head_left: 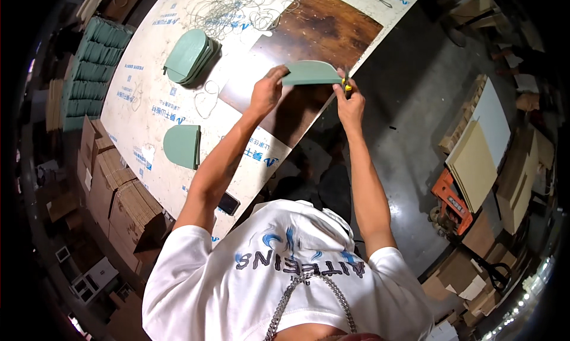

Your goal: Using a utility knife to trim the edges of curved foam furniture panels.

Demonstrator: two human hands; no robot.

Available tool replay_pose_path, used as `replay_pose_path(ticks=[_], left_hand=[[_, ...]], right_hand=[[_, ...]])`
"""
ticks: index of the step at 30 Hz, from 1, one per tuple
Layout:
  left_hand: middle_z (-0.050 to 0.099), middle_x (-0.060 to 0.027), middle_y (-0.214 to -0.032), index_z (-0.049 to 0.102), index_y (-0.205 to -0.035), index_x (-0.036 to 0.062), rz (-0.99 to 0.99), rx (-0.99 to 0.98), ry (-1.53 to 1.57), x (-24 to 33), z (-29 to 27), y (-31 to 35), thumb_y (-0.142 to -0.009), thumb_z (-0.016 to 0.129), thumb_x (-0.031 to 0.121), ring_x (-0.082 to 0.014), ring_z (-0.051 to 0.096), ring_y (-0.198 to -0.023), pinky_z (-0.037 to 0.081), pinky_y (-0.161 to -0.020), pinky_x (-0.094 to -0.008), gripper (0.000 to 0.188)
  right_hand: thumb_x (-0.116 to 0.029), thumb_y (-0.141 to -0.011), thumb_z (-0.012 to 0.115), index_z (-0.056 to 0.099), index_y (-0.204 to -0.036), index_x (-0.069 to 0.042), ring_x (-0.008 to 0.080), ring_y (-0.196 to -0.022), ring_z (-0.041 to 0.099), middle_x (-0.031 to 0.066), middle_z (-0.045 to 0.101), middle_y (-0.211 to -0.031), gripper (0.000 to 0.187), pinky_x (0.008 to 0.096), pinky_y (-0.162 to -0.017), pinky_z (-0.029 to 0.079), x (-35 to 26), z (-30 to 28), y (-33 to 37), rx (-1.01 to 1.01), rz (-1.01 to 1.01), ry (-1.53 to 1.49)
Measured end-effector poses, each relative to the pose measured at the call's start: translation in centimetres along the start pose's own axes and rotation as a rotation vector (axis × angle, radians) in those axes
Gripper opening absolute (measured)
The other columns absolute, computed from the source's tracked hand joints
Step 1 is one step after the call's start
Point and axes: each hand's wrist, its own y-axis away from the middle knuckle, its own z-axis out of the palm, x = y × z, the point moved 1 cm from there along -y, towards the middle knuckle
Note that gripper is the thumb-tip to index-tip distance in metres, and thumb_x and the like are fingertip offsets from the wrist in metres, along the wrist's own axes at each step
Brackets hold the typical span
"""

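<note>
A green round-ended panel [312, 73] is held up over the near edge of the table. My left hand [268, 93] is closed on its left end, with the thumb and fingers pinching it. At the panel's right end is my right hand [350, 103], closed round a small yellow-and-black tool [346, 84] whose exact kind I cannot make out. The right thumb is close to the panel's lower corner. Left of my hands lie a stack of green round-ended panels [191, 56] and, nearer to me, a smaller green stack [181, 146].
Under my hands a dark brown wood-grain board [332, 29] lies on the white printed tabletop [148, 92]. Tangled thin cord [228, 11] spreads at the back. A phone [228, 203] rests near the table edge. Bundled green pieces [95, 74] and cardboard [122, 186] stand left; an orange pallet jack [452, 201] stands right.
</note>
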Motion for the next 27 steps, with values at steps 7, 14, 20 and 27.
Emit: replay_pose_path(ticks=[7, 14, 20, 27], left_hand=[[0.051, -0.0236, -0.140, 0.060, -0.125, 0.0032, 0.030, -0.257, -0.392, -3.5, 3.1, 3.8, -0.085, 0.056, 0.001, -0.0440, 0.046, -0.131, 0.040, -0.107, -0.0515, 0.040], [0.046, -0.0335, -0.133, 0.050, -0.127, -0.0039, -0.275, 0.109, -0.433, -2.7, 10.1, -2.4, -0.090, 0.062, 0.023, -0.0469, 0.044, -0.124, 0.034, -0.099, -0.0585, 0.048], [0.053, -0.0263, -0.116, 0.055, -0.117, -0.0060, -0.225, 0.248, -0.539, -3.9, 12.6, -3.8, -0.094, 0.057, 0.028, -0.0413, 0.047, -0.113, 0.032, -0.095, -0.0540, 0.041], [0.055, -0.0288, -0.116, 0.054, -0.126, -0.0055, -0.301, 0.159, -0.609, -2.5, 12.2, -4.4, -0.096, 0.056, 0.023, -0.0417, 0.050, -0.106, 0.039, -0.093, -0.0528, 0.041]], right_hand=[[-0.028, -0.098, 0.065, 0.061, -0.127, -0.002, 0.0164, -0.075, 0.067, 0.0099, 0.071, -0.088, 0.039, 0.0297, -0.072, 0.053, 7.5, -1.7, 6.2, -0.003, 0.357, 0.064], [-0.029, -0.104, 0.052, 0.047, -0.134, 0.001, 0.0258, -0.082, 0.065, 0.0159, 0.062, -0.090, 0.043, 0.0375, -0.074, 0.052, 7.4, -3.6, 7.4, -0.202, 0.319, 0.281], [-0.024, -0.098, 0.062, 0.047, -0.139, -0.004, 0.0408, -0.093, 0.063, 0.0194, 0.058, -0.110, 0.049, 0.0474, -0.077, 0.052, 6.1, -4.0, 5.4, -0.522, 0.046, 0.600], [-0.020, -0.091, 0.073, 0.049, -0.132, 0.002, 0.0322, -0.092, 0.067, 0.0187, 0.061, -0.109, 0.053, 0.0371, -0.073, 0.058, 8.1, -4.8, 5.7, -0.530, -0.164, 0.744]])
